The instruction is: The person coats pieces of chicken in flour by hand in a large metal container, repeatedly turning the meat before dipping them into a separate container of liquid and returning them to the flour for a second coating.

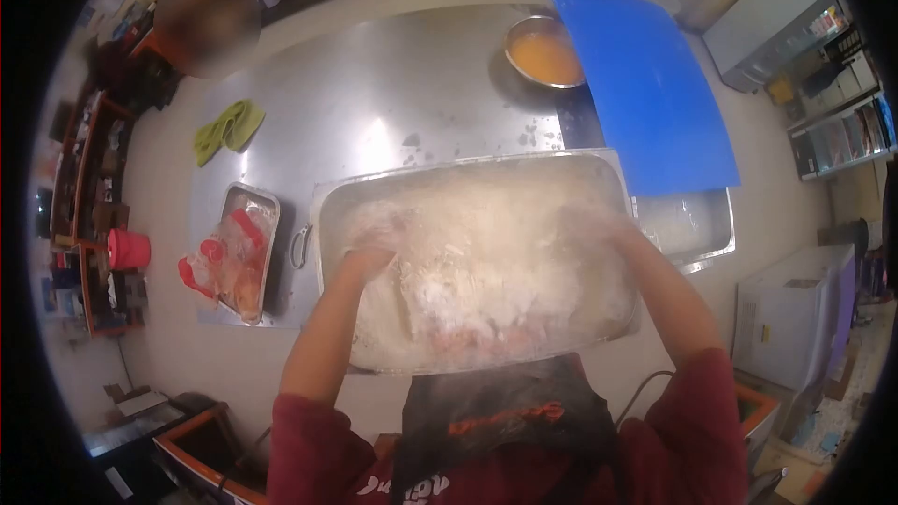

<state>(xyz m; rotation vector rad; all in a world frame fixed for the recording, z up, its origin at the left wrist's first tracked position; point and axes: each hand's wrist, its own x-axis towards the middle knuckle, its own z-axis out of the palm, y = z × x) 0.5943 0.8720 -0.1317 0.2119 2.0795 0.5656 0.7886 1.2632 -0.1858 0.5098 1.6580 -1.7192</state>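
A large metal tray point(374, 178) in front of me holds a broad heap of white flour point(496, 262). Pinkish pieces point(486, 341) show through the flour along its near side. My left hand point(379, 229) is in the flour at the left part of the tray. On the other side, my right hand point(591, 224) is in the flour near the tray's right wall. Both hands are coated and smeared by motion, so I cannot make out their fingers or anything they may hold. A whitish haze hangs over the tray.
Left of the big tray stands a small metal tray point(272, 224) with clear plastic bags point(229, 262) marked in red. A green cloth point(227, 126) lies farther back. At the back right are a bowl of orange liquid point(544, 58), a blue sheet point(659, 93) and another metal tray point(692, 224).
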